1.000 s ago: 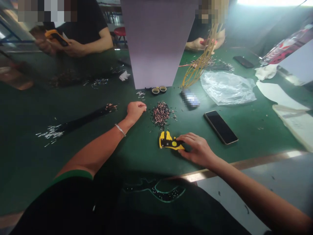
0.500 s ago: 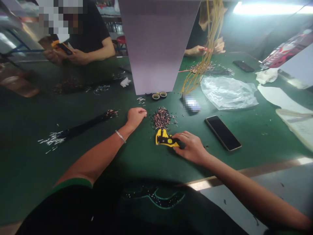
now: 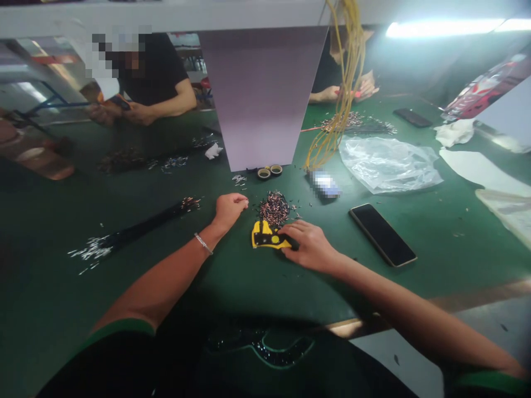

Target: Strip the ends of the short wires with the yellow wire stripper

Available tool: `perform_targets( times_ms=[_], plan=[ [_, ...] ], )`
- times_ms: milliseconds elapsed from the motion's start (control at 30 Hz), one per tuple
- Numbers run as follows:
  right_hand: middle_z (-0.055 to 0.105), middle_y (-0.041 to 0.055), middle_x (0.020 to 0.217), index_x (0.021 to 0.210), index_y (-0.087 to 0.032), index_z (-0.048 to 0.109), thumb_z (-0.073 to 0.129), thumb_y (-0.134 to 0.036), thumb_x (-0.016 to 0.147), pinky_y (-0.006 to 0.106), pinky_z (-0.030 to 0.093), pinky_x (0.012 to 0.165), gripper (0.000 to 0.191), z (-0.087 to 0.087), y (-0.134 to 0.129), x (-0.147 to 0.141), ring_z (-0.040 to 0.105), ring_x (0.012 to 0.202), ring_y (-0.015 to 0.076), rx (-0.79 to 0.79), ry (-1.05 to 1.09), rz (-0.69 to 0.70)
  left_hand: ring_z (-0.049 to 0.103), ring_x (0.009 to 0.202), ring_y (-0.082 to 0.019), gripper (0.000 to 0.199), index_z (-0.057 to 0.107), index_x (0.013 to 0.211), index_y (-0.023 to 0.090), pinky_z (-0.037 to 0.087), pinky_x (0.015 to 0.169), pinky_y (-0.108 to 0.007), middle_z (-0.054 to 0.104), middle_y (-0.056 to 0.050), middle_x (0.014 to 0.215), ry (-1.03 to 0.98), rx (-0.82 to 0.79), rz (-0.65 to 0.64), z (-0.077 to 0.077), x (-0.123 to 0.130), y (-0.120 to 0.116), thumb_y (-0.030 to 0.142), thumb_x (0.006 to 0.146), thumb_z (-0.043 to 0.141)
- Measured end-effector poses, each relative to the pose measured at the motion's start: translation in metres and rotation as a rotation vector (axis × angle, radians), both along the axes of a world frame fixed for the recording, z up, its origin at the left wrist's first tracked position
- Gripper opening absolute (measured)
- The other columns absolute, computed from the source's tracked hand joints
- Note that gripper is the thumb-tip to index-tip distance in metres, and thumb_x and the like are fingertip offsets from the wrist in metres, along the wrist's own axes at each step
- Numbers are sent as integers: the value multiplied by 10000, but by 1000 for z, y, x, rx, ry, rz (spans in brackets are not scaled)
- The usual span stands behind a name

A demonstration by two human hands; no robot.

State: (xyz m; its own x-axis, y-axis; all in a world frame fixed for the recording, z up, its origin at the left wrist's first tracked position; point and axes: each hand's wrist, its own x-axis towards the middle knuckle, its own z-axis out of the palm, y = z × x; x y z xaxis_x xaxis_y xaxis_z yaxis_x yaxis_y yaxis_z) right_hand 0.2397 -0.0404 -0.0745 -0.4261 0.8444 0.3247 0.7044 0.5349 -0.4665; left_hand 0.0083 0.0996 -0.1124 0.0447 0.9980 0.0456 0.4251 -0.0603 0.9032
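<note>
Shirt (image 3: 178, 365): black
Left sleeve (image 3: 112, 351): short, black, green band at the hem
Right sleeve (image 3: 493, 382): green band, dark fabric
Front motif (image 3: 286, 355): curving, green-outlined, dotted with sparkles
Left hand (image 3: 229, 211): slim silver-coloured bracelet (image 3: 203, 244) at the wrist

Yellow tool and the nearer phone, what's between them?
Head view: your right hand, its fingers on the yellow tool, then a stretch of green table up to the phone.

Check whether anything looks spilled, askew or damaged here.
Mild mess only: loose bits lie scattered right of the copper-and-black heap, outside its main mass, and dark scraps dot the pale surface below the table edge, like dropped litter. No damage is evident.
</note>
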Motion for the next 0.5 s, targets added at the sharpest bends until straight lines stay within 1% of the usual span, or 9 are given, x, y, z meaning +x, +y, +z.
perform_targets(
  times_ms=[100, 200, 300, 367, 433, 500],
  plan=[
    [761, 66, 981, 1006, -228, 685, 645, -233, 750, 412, 543, 814, 259, -2, 12, 21, 683, 894, 263, 9, -17, -123, 598, 566, -135, 191, 744, 757, 150, 445, 558, -238, 685, -19, 617, -4, 1, 2, 2, 0, -1, 283, 669, 641],
    [756, 77, 973, 1004, -219, 693, 664, -265, 747, 421, 546, 803, 262, -5, 11, 36, 691, 885, 272, 0, 16, -218, 598, 576, -135, 192, 745, 754, 153, 446, 566, -238, 686, -17, 625, -6, 7, 0, 2, -1, -1, 288, 664, 642],
    [753, 79, 960, 1023, -218, 695, 675, -285, 746, 416, 546, 794, 285, -8, 5, 42, 695, 870, 270, -21, 66, -279, 600, 586, -135, 192, 745, 753, 154, 444, 566, -234, 684, -15, 628, -8, 8, -4, 1, -2, -1, 288, 663, 641],
    [750, 76, 955, 1018, -225, 699, 675, -292, 745, 412, 545, 791, 283, -9, 3, 43, 693, 859, 265, -27, 67, -281, 602, 593, -136, 187, 743, 746, 155, 443, 566, -233, 682, -15, 627, -7, 6, -1, 0, -1, 0, 288, 663, 641],
    [747, 75, 953, 1009, -228, 708, 679, -292, 732, 413, 545, 785, 285, -10, 3, 43, 689, 847, 263, -38, 41, -285, 603, 600, -137, 182, 742, 744, 156, 441, 564, -231, 685, -16, 630, -7, 3, 2, 0, -1, 0, 285, 661, 645],
    [743, 76, 934, 1000, -227, 720, 690, -293, 712, 421, 544, 769, 298, -9, 7, 44, 684, 818, 263, -66, 32, -336, 596, 588, -134, 183, 742, 749, 153, 436, 555, -229, 684, -17, 627, -11, -4, 6, 0, 0, 0, 282, 662, 645]
  ],
)
